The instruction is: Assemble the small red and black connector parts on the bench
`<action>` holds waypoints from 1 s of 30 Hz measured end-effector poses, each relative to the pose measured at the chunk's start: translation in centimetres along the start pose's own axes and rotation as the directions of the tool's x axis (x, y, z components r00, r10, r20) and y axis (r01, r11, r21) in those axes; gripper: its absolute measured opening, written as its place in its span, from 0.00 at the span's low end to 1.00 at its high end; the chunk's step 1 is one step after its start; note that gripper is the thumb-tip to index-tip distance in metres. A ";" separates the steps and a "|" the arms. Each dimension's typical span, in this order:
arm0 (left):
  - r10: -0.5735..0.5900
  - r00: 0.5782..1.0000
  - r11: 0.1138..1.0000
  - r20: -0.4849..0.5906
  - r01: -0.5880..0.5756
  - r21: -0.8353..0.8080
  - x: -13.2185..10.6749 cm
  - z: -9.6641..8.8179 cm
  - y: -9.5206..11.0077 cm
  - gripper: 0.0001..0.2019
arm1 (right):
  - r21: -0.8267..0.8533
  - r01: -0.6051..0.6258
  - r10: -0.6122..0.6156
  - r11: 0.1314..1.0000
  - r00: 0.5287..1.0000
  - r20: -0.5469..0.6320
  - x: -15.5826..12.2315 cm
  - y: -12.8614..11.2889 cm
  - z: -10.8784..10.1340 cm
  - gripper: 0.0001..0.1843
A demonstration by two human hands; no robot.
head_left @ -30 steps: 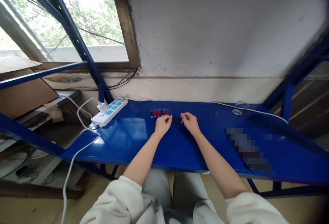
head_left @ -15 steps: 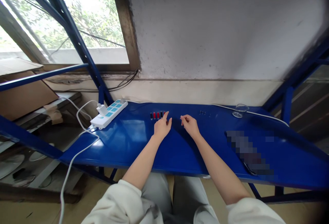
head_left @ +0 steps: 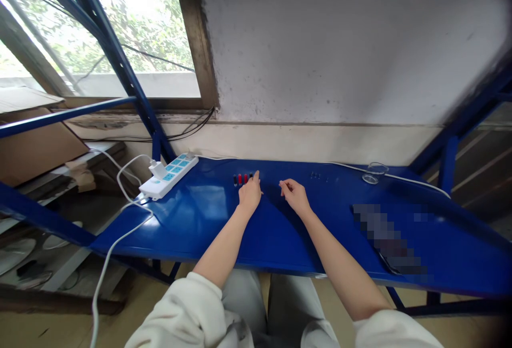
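Observation:
My left hand (head_left: 249,196) reaches over the right end of a row of small black and red cylinders (head_left: 242,179) on the blue table. Its index finger points forward, stretched out beside the last visible black piece, and the hand hides part of the row's end. I cannot tell whether it touches a piece. My right hand (head_left: 295,195) is held just to the right, with thumb and fingertips pinched together; whatever they hold is too small to make out. Farther right lie several tiny dark pieces (head_left: 316,176) on the table.
A white power strip (head_left: 170,176) with a plug and a trailing cable lies at the blue table's (head_left: 200,231) left end. A clear round container (head_left: 370,178) stands at the back right, near a thin white cable. A blurred dark flat object (head_left: 390,239) lies at the front right.
My left thumb has drawn closer to the hand, and the index finger has shifted slightly left. The red piece that showed under that finger is no longer visible. My right hand stays pinched, almost still.

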State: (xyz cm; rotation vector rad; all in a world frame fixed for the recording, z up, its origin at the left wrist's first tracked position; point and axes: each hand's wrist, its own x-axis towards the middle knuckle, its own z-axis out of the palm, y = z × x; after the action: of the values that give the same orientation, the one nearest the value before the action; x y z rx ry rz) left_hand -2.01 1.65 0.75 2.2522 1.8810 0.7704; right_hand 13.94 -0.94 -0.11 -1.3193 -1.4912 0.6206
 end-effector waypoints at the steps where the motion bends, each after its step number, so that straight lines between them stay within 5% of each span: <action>1: 0.008 0.999 0.998 -0.034 -0.010 -0.054 0.1 0.1 -0.1 0.18 | -0.001 0.000 0.000 1.000 1.000 0.002 0.0 0.0 0.0 0.22; 4: 0.008 0.996 0.941 -0.085 -0.036 -0.336 0.1 0.6 -0.4 0.14 | 0.005 0.001 -0.001 1.000 1.000 0.002 0.0 0.0 0.0 0.22; 8: -0.004 0.996 0.703 -0.084 -0.057 -0.709 -0.5 0.8 0.0 0.11 | 0.062 -0.020 0.023 0.998 0.999 -0.039 0.1 -0.1 0.2 0.21; 14: 0.105 0.994 0.456 -0.008 -0.055 -0.888 -1.5 0.1 1.1 0.12 | 0.153 -0.073 0.070 0.986 0.997 0.023 -0.1 -0.7 0.5 0.26; 21: 0.144 0.989 0.389 0.028 -0.030 -0.921 -1.7 -0.1 1.4 0.14 | 0.237 -0.055 0.049 0.970 0.998 0.031 0.0 -1.2 0.5 0.24; 30: 0.054 0.998 0.420 0.020 -0.004 -0.908 -1.5 -0.2 1.1 0.17 | 0.361 -0.059 0.025 0.931 0.995 0.097 0.1 -1.2 0.5 0.19</action>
State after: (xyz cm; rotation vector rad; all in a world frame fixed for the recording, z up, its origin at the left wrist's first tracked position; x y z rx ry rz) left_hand -1.26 -0.03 0.93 1.5098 0.9152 1.3099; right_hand 12.97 -1.05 0.78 -1.0476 -1.3424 0.9472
